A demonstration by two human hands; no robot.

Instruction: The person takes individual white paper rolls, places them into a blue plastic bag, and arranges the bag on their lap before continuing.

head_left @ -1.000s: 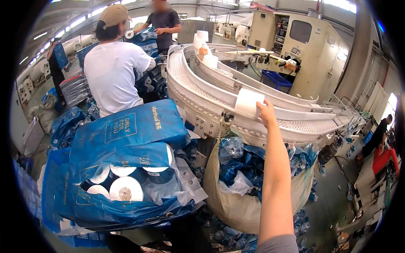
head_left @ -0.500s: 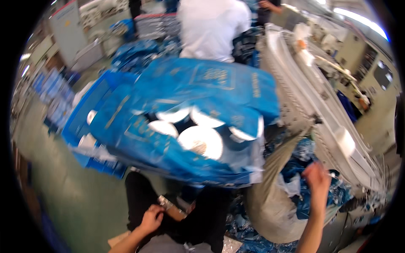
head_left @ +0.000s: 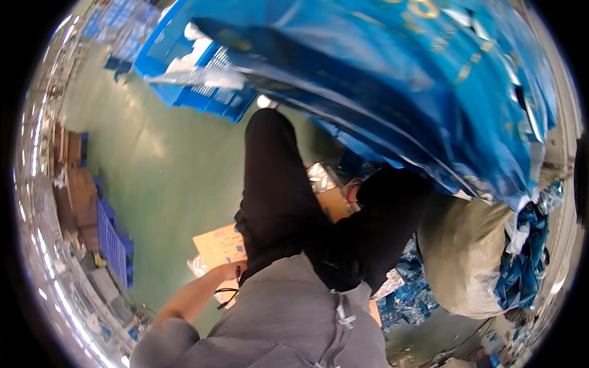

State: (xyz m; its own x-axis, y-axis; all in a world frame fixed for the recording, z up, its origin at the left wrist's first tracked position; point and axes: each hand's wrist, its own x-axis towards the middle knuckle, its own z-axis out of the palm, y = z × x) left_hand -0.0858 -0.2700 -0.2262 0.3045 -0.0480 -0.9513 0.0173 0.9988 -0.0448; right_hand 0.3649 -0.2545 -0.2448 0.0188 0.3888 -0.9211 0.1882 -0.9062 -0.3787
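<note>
Apparently sits partway along, with the large blue bag (head_left: 392,73) bulging ahead of the black trousers (head_left: 279,178), near the blue crate (head_left: 162,52), and blue film scraps (head_left: 521,273) in the beige sack (head_left: 460,251); cannot see how much is left. Rests the left hand (head_left: 232,270) low beside the grey shirt (head_left: 276,306) and orange printed cardboard (head_left: 218,244), cannot tell whether grip apart or together, and shows no right hand.

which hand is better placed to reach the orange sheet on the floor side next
Probably the left hand: it is down close beside the orange sheet, on the person's left, while the right hand is not in view.
</note>
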